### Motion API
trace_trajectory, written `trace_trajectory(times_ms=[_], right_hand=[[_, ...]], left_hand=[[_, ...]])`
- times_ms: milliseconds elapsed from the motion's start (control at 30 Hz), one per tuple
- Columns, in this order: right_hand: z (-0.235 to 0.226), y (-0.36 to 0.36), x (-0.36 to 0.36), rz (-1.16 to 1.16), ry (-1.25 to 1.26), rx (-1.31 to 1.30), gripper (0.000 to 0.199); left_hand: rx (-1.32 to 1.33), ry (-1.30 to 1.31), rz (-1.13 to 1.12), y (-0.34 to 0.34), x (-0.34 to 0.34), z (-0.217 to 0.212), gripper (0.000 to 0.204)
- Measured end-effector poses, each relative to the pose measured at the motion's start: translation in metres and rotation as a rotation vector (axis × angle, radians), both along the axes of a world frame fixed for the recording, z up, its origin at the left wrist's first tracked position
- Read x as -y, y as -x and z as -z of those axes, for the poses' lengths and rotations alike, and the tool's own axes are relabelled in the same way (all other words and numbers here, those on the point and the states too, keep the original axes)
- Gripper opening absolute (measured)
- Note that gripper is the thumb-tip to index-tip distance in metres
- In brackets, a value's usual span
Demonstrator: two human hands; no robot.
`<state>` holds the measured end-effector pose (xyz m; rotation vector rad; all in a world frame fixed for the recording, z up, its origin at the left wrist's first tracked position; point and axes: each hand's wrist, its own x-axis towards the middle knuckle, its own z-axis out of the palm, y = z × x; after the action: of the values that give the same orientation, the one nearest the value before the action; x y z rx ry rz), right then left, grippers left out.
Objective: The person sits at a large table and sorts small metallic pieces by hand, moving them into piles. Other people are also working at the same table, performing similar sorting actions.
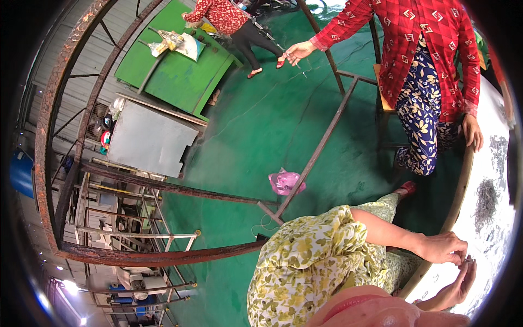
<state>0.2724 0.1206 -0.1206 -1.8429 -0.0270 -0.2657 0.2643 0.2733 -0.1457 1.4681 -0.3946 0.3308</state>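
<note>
My left hand [444, 248] is closed in a pinch above the white tabletop [493, 261]. Its fingertips meet those of my right hand [460, 286], which is also pinched together. Whatever small thing lies between the fingertips is too small to make out. Beyond my hands, a loose pile of fine dark pieces [485, 204] lies on the bright table.
A person in a red patterned shirt [430, 49] sits beside the table, one hand [473, 132] on its edge. Metal frames [321, 144] and a pink plastic bag [284, 181] stand over the green floor. Another person [223, 19] walks near a green table [182, 76].
</note>
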Motion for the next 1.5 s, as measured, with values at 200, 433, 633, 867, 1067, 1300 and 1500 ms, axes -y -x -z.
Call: trace_trajectory(times_ms=[200,433,633,867,1067,1300,1500], right_hand=[[0.018,-0.008,0.025,0.073,-0.117,-0.003,0.026],[-0.013,0.016,0.001,0.051,-0.175,-0.062,0.02],[-0.002,0.002,-0.012,-0.062,-0.28,0.04,0.02],[-0.012,-0.011,-0.018,-0.047,-0.256,0.036,0.018],[-0.019,-0.012,-0.011,-0.002,-0.248,0.021,0.016],[-0.031,-0.021,-0.008,-0.053,-0.217,0.157,0.022],[-0.02,-0.034,0.006,-0.174,-0.298,0.166,0.023]], left_hand=[[0.044,-0.069,0.019,-0.009,0.008,0.017,0.012],[-0.252,0.228,-0.146,-0.017,-0.003,0.045,0.021],[-0.191,-0.377,-0.091,-0.115,-0.011,0.043,0.009],[0.07,-0.705,0.183,-0.224,0.083,0.076,0.017],[0.277,-1.163,0.069,-0.231,0.144,0.114,0.019],[0.272,-1.289,-0.005,-0.214,0.117,0.112,0.021],[0.126,-0.874,0.024,-0.208,0.074,0.07,0.02]])
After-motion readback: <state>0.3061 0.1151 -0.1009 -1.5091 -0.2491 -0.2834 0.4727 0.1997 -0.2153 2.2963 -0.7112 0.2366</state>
